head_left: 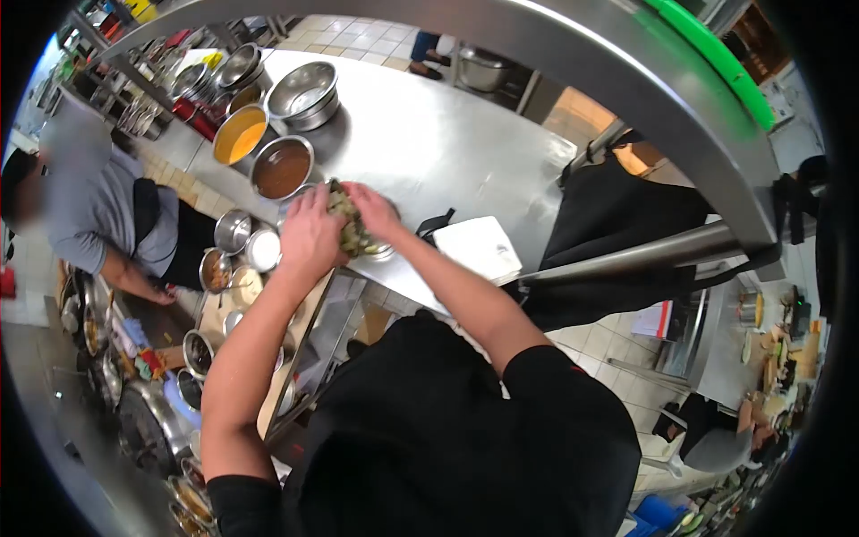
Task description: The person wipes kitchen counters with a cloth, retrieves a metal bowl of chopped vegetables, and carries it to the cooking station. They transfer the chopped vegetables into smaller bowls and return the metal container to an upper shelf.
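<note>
A heap of pale green chopped food pieces, perhaps vegetables, sits between my two hands above the steel table. My left hand presses on its left side, fingers bent and close together. From the right, my right hand curls against the same heap. Under it a shiny metal rim shows in part; the rest of that vessel is hidden by the food and hands. Just beyond my left hand stands a steel pot of brown sauce. A pot of orange liquid is behind it.
Stacked steel bowls stand at the table's far left. A white folded cloth lies right of my hands. Small containers crowd the left side, where a person in grey stands. A steel post with black cloth is at right.
</note>
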`<move>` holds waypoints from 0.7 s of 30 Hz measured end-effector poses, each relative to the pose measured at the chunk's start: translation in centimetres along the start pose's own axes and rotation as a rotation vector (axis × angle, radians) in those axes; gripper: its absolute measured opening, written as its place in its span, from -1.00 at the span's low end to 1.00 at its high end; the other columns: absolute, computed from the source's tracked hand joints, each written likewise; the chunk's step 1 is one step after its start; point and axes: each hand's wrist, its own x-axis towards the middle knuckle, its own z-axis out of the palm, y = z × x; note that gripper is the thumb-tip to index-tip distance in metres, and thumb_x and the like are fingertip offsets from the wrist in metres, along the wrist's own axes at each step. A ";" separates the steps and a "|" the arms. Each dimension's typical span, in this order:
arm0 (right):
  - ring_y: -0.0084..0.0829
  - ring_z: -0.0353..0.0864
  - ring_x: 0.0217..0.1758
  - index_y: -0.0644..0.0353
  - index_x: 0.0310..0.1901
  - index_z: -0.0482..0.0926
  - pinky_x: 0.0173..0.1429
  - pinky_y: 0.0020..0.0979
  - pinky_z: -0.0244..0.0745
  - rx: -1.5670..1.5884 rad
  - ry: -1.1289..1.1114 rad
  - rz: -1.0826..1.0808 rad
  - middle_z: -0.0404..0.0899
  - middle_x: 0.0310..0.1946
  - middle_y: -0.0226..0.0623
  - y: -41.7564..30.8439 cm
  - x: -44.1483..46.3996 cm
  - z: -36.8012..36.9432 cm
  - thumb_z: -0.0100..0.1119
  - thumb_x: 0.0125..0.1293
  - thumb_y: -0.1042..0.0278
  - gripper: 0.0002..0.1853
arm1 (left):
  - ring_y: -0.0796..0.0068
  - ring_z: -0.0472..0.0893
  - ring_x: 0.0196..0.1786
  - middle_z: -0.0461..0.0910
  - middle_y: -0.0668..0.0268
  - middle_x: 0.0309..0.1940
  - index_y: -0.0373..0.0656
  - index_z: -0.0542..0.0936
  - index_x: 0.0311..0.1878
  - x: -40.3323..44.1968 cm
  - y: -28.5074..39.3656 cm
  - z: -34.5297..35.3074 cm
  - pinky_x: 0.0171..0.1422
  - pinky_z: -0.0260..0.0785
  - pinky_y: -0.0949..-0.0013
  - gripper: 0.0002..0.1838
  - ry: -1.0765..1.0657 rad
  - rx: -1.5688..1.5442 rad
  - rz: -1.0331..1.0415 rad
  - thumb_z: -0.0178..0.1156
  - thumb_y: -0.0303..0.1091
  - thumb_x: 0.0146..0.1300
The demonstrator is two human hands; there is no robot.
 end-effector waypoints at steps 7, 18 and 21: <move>-0.39 0.57 0.25 0.41 0.27 0.53 0.43 -0.38 0.36 0.252 -0.079 0.020 0.63 0.17 -0.12 -0.6 0.2 -0.7 -0.18 0.60 -0.24 -0.26 | 0.03 0.50 0.31 0.50 -0.07 0.24 -0.04 0.80 -0.24 0.6 0.4 0.6 0.44 0.29 0.05 -0.52 -0.059 0.103 0.025 0.59 -0.11 -0.35; -0.35 0.53 0.29 0.40 0.33 0.46 0.46 -0.34 0.33 0.315 -0.160 -0.005 0.56 0.25 -0.12 -0.1 0.8 -1.2 -0.25 0.60 -0.28 -0.23 | 0.00 0.49 0.33 0.45 -0.13 0.32 -0.03 0.79 -0.19 0.9 1.4 1.0 0.50 0.25 0.06 -0.47 -0.041 0.176 0.011 0.60 -0.11 -0.37; -0.29 0.51 0.34 0.43 0.37 0.41 0.48 -0.28 0.32 0.233 -0.190 -0.009 0.52 0.30 -0.08 -0.3 0.9 -1.7 -0.30 0.58 -0.34 -0.16 | -0.01 0.50 0.33 0.44 -0.13 0.33 -0.04 0.79 -0.18 0.8 1.5 0.8 0.51 0.24 0.05 -0.46 -0.057 0.176 0.004 0.60 -0.11 -0.36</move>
